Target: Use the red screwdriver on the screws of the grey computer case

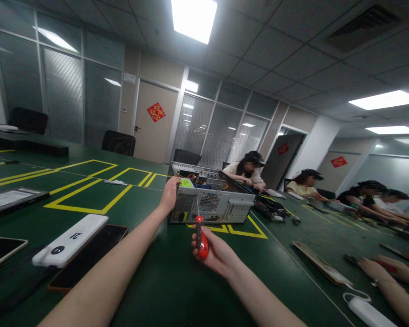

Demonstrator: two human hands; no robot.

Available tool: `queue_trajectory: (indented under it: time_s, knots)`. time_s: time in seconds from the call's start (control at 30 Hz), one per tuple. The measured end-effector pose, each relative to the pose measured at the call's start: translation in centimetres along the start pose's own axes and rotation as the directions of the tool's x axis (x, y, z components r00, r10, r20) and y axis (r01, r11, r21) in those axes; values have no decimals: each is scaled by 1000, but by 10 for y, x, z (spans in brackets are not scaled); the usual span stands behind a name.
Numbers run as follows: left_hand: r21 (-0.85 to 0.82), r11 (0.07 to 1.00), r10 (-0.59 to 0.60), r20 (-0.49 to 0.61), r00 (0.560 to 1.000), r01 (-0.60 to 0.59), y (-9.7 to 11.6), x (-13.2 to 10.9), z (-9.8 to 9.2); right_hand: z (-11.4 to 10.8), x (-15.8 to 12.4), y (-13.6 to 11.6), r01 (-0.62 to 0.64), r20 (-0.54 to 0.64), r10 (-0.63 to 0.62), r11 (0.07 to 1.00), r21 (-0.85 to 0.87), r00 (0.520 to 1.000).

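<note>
An open computer case (236, 206) lies on the green table in front of me, its rear panel with vents and slots turned my way. Wires and parts show inside it. My left hand (169, 196) grips the case's left end, beside a power supply with a yellow-green label (187, 183). In my right hand (213, 252) is a screwdriver (202, 240) with a red and black handle, my fingers wrapped round it. Its shaft points up at the rear panel; whether the tip touches a screw is too small to tell.
To my left lie a white power bank (70, 240), a dark phone (92, 256), another phone (3, 252) and a hard drive (13, 200). Yellow tape (75, 210) marks the table (150, 281). Co-workers sit along the right side; another person's hands (378, 270) are near a phone (322, 263).
</note>
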State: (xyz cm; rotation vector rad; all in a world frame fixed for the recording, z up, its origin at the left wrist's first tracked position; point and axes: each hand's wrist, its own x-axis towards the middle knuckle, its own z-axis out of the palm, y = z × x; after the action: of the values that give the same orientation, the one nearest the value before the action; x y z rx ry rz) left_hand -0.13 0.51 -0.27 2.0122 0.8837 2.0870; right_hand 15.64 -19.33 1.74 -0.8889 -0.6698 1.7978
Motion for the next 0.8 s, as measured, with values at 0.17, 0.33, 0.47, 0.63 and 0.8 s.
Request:
queue_trajectory:
  time_s: [0.17, 0.33, 0.47, 0.63, 0.8]
  knots:
    - [15, 1000, -7, 6, 1000, 7, 0, 0, 0, -1, 3, 0, 23, -31, -22, 999, 24, 999]
    - [0, 1000, 7, -1, 1000, -7, 1, 0, 0, 0, 2, -6, -3, -61, 3, 1000, -1, 998]
    - [-7, 1000, 0, -2, 1000, 0, 1, 0, 0, -1, -1, -10, -17, 58, 13, 998, 67, 998]
    - [-5, 1000, 5, 5, 1000, -5, 2, 0, -1, 0, -4, -9, -50, 140, 41, 997, 64, 989]
    - [2, 1000, 4, -1, 1000, -4, 2, 0, 0, 1, -3, -3, -2, 167, 3, 1000, -9, 986]
